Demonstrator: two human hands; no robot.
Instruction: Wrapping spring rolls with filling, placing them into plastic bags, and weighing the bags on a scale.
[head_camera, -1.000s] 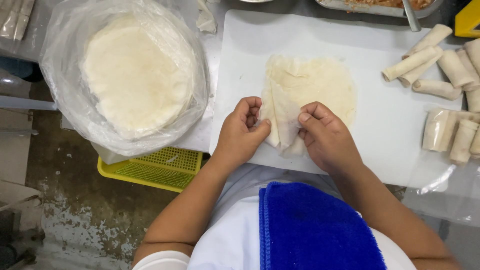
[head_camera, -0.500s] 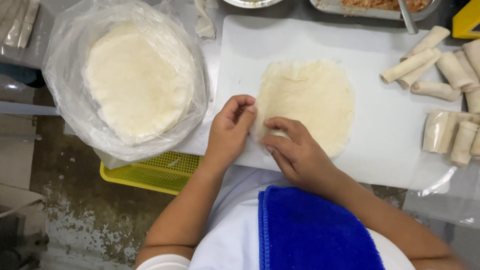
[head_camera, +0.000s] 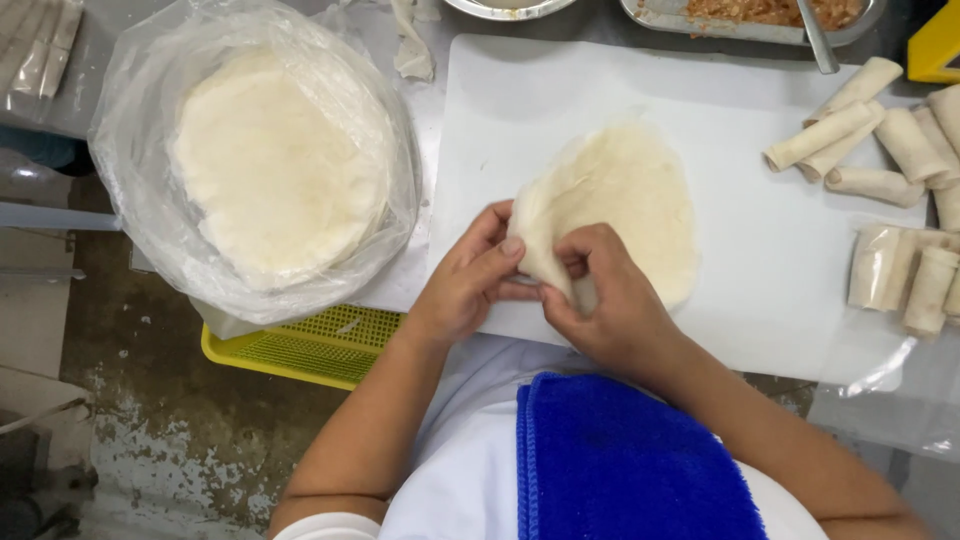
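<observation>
- The round wrapper (head_camera: 625, 205) lies on the white cutting board (head_camera: 760, 270), near the board's front edge.
- The left hand (head_camera: 465, 290) and right hand (head_camera: 610, 310) pinch the wrapper's near-left rim, lifting it off the board.
- It looks thin, limp and tearable, perhaps slightly tacky; best held at the rim with fingertips.
- Finished rolls (head_camera: 880, 140) lie at the board's right side; a bagged stack of wrappers (head_camera: 275, 175) sits left of it.
</observation>
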